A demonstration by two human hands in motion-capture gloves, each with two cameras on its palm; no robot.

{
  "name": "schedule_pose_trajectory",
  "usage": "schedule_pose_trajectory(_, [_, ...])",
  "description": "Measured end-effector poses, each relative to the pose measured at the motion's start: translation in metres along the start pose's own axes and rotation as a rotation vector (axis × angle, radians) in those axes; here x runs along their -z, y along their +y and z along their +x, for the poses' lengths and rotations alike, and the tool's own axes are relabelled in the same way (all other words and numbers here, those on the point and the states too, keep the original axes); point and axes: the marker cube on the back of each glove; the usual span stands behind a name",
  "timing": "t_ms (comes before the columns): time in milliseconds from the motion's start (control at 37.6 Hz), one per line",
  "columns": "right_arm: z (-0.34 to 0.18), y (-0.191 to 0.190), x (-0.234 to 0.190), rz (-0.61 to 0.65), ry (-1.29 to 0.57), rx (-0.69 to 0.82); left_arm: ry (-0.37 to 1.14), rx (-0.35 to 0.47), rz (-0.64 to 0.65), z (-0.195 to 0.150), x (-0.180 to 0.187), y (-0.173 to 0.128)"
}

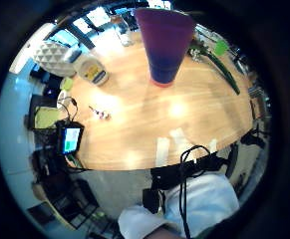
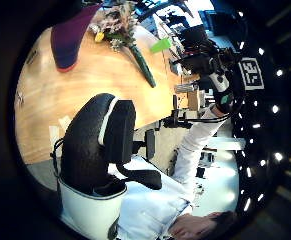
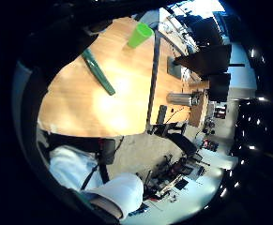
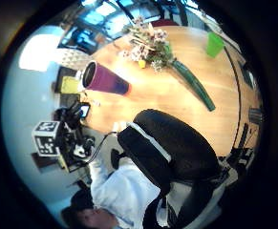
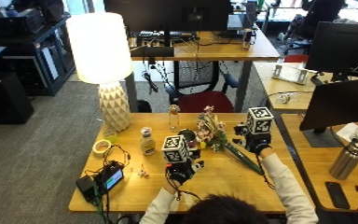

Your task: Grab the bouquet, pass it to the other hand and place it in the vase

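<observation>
The person sits at a wooden tabletop (image 5: 229,186) with both gloved hands raised above it; the left hand (image 5: 180,173) hangs over the near middle of the tabletop, the right hand (image 5: 257,143) further out toward the right side; neither hand touches the bouquet or the vase

The bouquet (image 5: 219,137) lies flat on the tabletop, its blossoms (image 4: 145,45) pointing away from the person and its green wrapped stem (image 4: 194,86) running back toward the right edge; the right hand is just above the stem end, apart from it

The vase (image 1: 164,40), purple, stands upright on the tabletop just beside the blossoms, to their left; in the outside view it is largely hidden behind the left hand, so its rim cannot be checked there

Fingers, left hand: the thumb-side palm view shows a black digit (image 2: 92,145) curving across the view with nothing in it; whether the other fingers are spread or closed cannot be told

Fingers, right hand: a black digit (image 4: 174,148) likewise crosses its thumb-side view, holding nothing; the state of the remaining fingers cannot be told

Other items on the tabletop: a green cup (image 4: 214,44) beyond the stem; a white dressing bottle (image 5: 147,141) left of the vase; a clear glass bottle (image 5: 174,117) at the far edge; a lamp (image 5: 104,65) with a white faceted base at the far left corner; a small screen device (image 5: 112,179) with cables at the near left
</observation>
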Motion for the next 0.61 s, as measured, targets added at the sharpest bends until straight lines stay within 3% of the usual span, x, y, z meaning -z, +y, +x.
schedule_pose_trajectory(213, [-0.009,0.013,0.003,0.026,-0.013,0.040,0.006,0.023,-0.009,-0.005,0.003,-0.007])
schedule_pose_trajectory(453, [-0.010,0.032,0.011,0.065,-0.031,0.070,0.009,-0.007,0.021,0.005,-0.007,-0.025])
schedule_pose_trajectory(612, [-0.007,0.046,0.019,0.044,-0.070,0.048,0.011,-0.049,0.018,0.019,0.005,-0.020])
